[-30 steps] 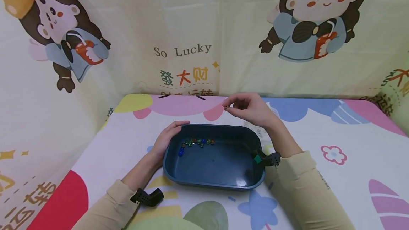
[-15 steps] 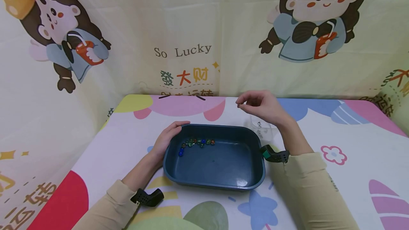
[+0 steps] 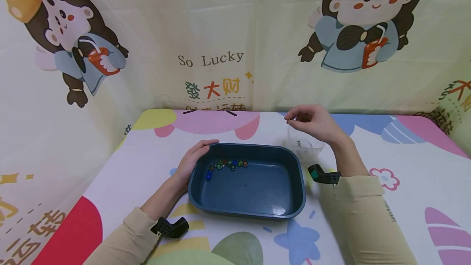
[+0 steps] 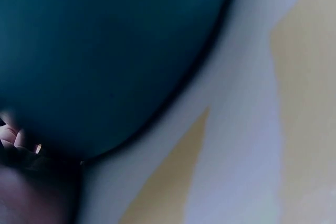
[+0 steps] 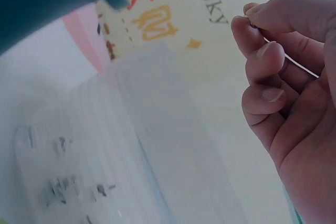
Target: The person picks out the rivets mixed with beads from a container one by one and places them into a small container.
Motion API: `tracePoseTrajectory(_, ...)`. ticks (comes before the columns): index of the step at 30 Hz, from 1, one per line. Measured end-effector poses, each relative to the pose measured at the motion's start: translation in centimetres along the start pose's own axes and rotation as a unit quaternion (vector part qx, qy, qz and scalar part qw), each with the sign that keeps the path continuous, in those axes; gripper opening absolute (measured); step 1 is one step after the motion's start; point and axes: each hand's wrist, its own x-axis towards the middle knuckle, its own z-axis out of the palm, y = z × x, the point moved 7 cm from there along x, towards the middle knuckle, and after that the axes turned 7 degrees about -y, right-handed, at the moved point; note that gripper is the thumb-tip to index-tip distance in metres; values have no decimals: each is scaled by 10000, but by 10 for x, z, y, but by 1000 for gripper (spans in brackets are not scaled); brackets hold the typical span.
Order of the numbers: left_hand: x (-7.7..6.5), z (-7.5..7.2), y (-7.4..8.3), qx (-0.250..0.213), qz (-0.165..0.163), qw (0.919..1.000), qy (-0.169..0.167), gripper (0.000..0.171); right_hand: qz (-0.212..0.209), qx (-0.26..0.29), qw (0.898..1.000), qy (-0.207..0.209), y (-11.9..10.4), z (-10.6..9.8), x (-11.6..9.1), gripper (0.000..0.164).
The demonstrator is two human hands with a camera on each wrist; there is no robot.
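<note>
A dark blue plastic basin [image 3: 246, 191] sits before me with several coloured glass marbles [image 3: 234, 162] at its far left. My left hand [image 3: 192, 160] holds the basin's far left corner, thumb by the rim; its other fingers are partly hidden. Beyond the basin's far right corner, my right hand [image 3: 312, 122] is raised over a clear plastic box [image 3: 312, 149]. Thumb and index finger pinch a tiny dark piece [image 5: 253, 25], mostly covered by the fingertips, so its kind is unclear. Small silvery pieces [image 3: 299, 143] lie in the box.
A patterned cloth [image 3: 404, 199] covers the table. Behind the table's far edge hangs a printed curtain [image 3: 276, 52]. Black wrist cameras sit on the left wrist [image 3: 171, 227] and the right wrist [image 3: 324, 175].
My right hand has moved right, from behind the basin to above the clear box, still pinching the tiny piece. The left hand, basin and marbles keep their places.
</note>
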Motion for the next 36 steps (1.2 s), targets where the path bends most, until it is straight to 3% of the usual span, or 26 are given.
tracePoseTrajectory(28,0,0,1,12,-11,10000,9,44,911,-715,9923,-436,21,-16,-17,15)
tracePoseTrajectory(36,0,1,1,-46,10,10000,-8,44,1078,-874,9898,-336,24,-18,-18,17)
